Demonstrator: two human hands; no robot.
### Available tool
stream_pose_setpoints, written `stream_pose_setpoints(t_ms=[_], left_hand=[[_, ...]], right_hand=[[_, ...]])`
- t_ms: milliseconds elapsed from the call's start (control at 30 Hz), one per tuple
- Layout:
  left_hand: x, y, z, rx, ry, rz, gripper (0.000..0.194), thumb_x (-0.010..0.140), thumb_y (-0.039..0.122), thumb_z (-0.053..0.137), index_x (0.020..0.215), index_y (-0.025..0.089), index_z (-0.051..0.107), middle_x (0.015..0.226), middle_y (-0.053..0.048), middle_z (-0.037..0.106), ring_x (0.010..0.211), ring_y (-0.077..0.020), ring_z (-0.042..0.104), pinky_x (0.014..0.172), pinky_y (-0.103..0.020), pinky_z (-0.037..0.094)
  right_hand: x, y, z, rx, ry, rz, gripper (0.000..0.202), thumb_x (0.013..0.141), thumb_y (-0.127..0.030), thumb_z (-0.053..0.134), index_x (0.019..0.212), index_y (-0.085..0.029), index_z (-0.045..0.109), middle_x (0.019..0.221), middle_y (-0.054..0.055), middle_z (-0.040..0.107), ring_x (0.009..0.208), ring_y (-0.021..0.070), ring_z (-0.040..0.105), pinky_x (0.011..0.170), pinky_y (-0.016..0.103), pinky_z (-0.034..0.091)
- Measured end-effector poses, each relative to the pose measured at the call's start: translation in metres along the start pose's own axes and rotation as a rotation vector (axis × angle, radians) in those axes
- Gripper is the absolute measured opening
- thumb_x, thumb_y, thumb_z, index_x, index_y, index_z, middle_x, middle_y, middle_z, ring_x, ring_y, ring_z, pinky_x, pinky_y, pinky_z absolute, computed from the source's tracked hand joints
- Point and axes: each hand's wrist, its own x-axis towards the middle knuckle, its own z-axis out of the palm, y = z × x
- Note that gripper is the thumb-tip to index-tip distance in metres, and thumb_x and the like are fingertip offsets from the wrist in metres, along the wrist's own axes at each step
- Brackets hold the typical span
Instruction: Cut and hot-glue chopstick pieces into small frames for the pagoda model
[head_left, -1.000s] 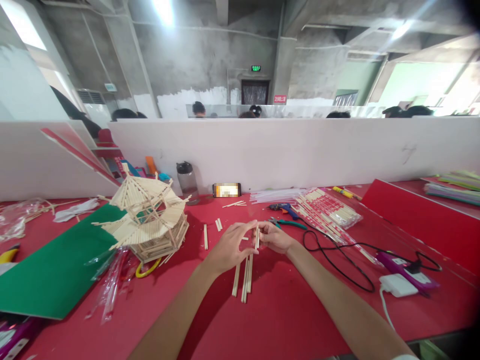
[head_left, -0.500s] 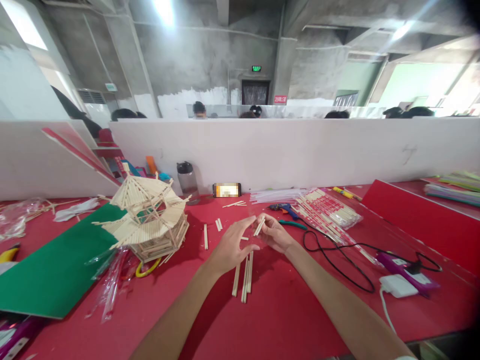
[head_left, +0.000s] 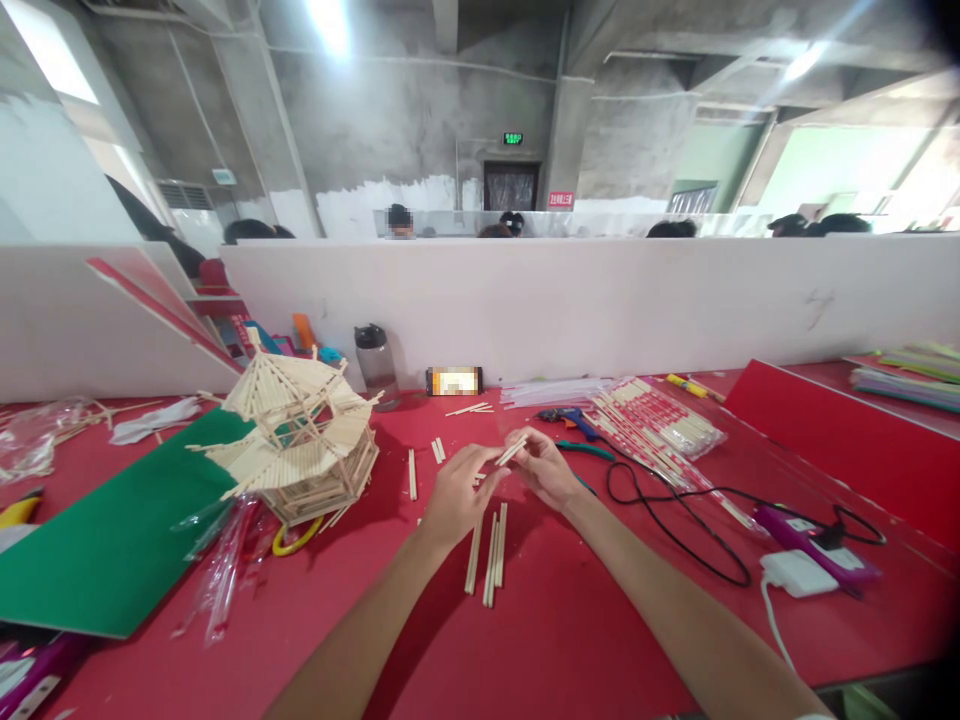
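Pinched in the fingers of my right hand (head_left: 546,468) is a pair of short wooden sticks (head_left: 512,451), held slanted above the table. My left hand (head_left: 459,492) is at their left end, thumb and forefinger apart around it; whether they touch the sticks I cannot tell. Several longer wooden sticks (head_left: 493,560) lie on the red table (head_left: 585,630) just below my hands. Left of my left hand are more short sticks (head_left: 412,474). Farther left stands a tiered pavilion model (head_left: 300,440) built of such sticks.
A glue gun (head_left: 566,414), a black cable (head_left: 675,553) and packs of sticks (head_left: 660,420) lie to the right, with a white plug adapter (head_left: 796,572). A bottle (head_left: 375,365) and a phone (head_left: 454,381) stand by the white partition (head_left: 570,300). A green board (head_left: 97,545) lies left.
My left hand's fingers have drawn closer together and come up to the end of the short sticks. The sticks in my right hand have tilted flatter and shifted slightly left.
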Motion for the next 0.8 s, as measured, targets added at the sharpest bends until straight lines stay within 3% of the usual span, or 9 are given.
stream_pose_setpoints(t_ms=[200, 400, 800], left_hand=[[0.000, -0.006, -0.002, 0.087, 0.037, -0.006, 0.016, 0.098, 0.030, 0.053, 0.107, 0.023, 0.065, 0.095, -0.003, 0.070, 0.089, -0.0179, 0.065, 0.085, -0.031, 0.050], [0.000, -0.008, -0.003, 0.114, 0.040, -0.010, 0.012, 0.097, 0.029, 0.055, 0.102, 0.023, 0.064, 0.092, -0.002, 0.070, 0.088, -0.0167, 0.064, 0.084, -0.030, 0.049], [-0.002, -0.011, -0.001, 0.139, 0.065, 0.018, 0.012, 0.097, 0.030, 0.054, 0.098, 0.023, 0.063, 0.090, -0.002, 0.069, 0.086, -0.0170, 0.064, 0.083, -0.030, 0.050]], right_hand=[[0.001, -0.003, 0.001, -0.222, -0.009, -0.081, 0.029, 0.074, -0.041, 0.081, 0.092, -0.022, 0.071, 0.079, 0.001, 0.066, 0.066, 0.0135, 0.057, 0.064, 0.026, 0.049], [0.001, -0.009, 0.005, -0.394, 0.039, -0.176, 0.023, 0.077, -0.040, 0.078, 0.084, -0.020, 0.072, 0.076, 0.003, 0.069, 0.066, 0.0154, 0.058, 0.065, 0.028, 0.048], [0.003, 0.002, 0.007, -0.339, 0.073, -0.213, 0.018, 0.079, -0.037, 0.077, 0.081, -0.020, 0.071, 0.073, 0.001, 0.068, 0.064, 0.0143, 0.056, 0.064, 0.027, 0.046]])
